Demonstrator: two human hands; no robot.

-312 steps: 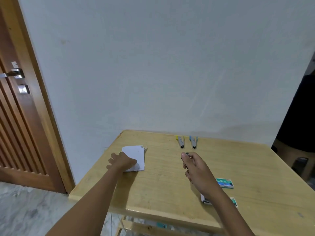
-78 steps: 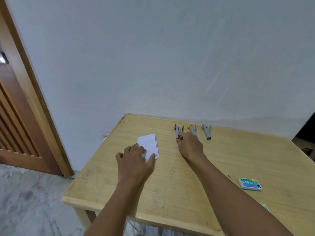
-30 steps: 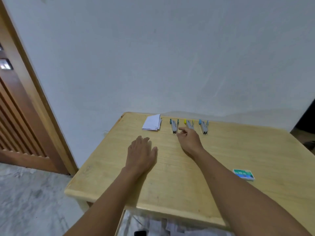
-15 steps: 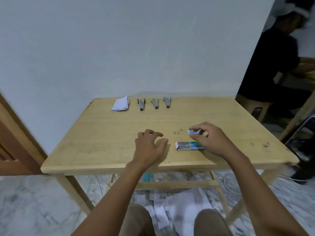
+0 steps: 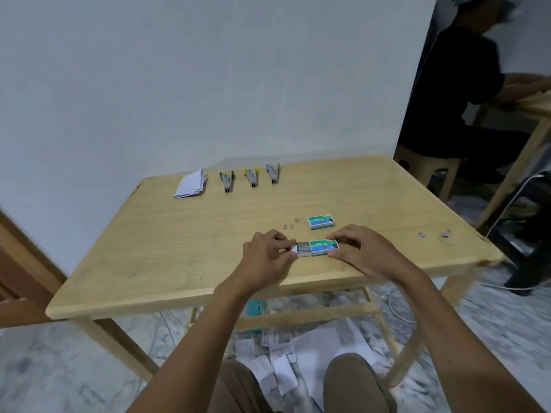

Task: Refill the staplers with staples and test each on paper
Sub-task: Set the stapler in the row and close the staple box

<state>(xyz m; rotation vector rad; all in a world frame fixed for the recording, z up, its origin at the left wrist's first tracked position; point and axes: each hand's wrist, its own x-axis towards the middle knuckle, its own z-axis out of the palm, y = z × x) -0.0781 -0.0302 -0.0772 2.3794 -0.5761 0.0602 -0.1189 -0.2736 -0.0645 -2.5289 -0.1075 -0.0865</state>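
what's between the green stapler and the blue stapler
The yellow stapler lies between the green stapler and the blue stapler, touching neither; the head view shows it.

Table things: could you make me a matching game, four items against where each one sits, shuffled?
1. folded paper
2. blue stapler
3. open staple box
4. closed staple box

A. pinched between left hand and right hand
B. left end of the back row
C. right end of the back row
D. lying free just beyond the hands

Pairs: 1-B, 2-C, 3-A, 4-D
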